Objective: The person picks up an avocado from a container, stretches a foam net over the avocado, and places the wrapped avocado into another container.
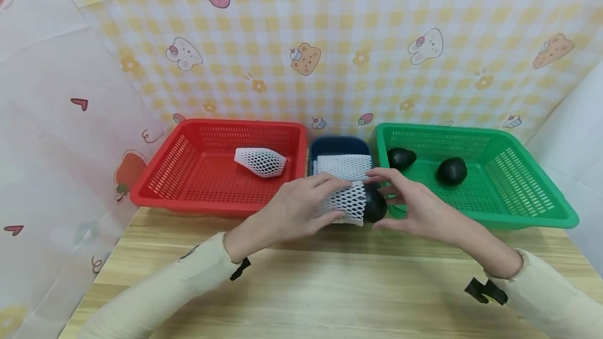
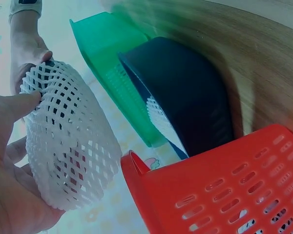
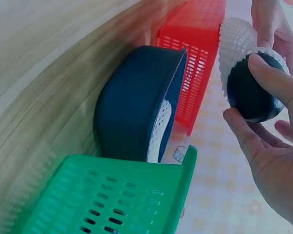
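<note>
A white foam net sleeve (image 1: 350, 203) is partly over a dark avocado (image 1: 375, 204), held up in front of the blue bin. My left hand (image 1: 299, 207) grips the sleeve from the left, thumb and fingers round its mesh. From the right, my right hand (image 1: 416, 205) holds the avocado's bare end between thumb and fingers. In the right wrist view the avocado (image 3: 251, 92) sticks out of the sleeve's mouth, with the thumb at its edge. The left wrist view shows the sleeve (image 2: 73, 141) hanging loose and hollow at its other end.
At left stands a red basket (image 1: 219, 208) with one netted avocado (image 1: 261, 162). A dark blue bin (image 1: 340, 143) holding flat foam nets (image 1: 344, 165) sits in the middle. The green basket (image 1: 523, 213) at right holds two bare avocados (image 1: 452, 171). All stand on a wooden table (image 1: 339, 286).
</note>
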`<state>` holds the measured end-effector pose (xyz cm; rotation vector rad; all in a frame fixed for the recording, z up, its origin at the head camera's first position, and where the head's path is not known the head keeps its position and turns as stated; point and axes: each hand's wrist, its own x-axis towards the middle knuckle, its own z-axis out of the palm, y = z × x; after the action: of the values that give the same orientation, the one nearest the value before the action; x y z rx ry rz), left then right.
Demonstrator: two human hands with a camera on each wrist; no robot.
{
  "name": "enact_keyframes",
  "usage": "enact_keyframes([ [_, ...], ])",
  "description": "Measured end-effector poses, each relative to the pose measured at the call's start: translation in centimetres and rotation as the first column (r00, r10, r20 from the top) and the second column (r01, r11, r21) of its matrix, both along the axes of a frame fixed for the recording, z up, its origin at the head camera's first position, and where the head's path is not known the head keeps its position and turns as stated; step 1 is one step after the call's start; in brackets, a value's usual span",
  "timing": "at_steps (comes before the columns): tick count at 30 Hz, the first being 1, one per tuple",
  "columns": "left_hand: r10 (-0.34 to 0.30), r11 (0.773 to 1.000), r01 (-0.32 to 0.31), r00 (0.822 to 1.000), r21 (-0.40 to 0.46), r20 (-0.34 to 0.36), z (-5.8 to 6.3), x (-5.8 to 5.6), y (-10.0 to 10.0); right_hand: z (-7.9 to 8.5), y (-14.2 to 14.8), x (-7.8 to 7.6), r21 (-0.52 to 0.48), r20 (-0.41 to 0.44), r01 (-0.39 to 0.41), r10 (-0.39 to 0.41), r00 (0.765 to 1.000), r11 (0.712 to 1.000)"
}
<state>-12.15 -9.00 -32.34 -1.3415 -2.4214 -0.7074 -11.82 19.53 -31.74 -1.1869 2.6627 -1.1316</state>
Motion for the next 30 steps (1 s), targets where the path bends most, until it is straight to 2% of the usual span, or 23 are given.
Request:
enact_keyframes([
  [5,0.003,1.0,-0.004,0.999,0.018,0.041,0.2,-0.1,-0.2,-0.2,-0.1,0.2,-0.086,-0.034,0.011,-0.014,0.999,0.996],
  [10,-0.022,0.999,0.019,0.996,0.04,0.088,0.3,-0.1,-0.2,-0.5,0.0,0.3,-0.138,-0.075,-0.005,-0.005,0.997,0.99],
  [18,-0.036,0.998,0.031,0.995,0.058,0.088,0.7,-0.1,0.1,-0.7,0.0,0.5,-0.19,-0.206,-0.007,-0.033,0.978,0.982],
  [23,-0.027,0.997,0.022,0.996,0.07,0.082,1.0,0.0,0.1,-0.7,0.1,0.7,-0.208,-0.208,0.004,-0.049,0.977,0.978],
  [30,-0.011,0.997,0.005,0.997,0.081,0.08,1.1,0.0,0.0,-1.0,-0.1,0.9,-0.208,-0.212,-0.015,-0.03,0.977,0.978],
])
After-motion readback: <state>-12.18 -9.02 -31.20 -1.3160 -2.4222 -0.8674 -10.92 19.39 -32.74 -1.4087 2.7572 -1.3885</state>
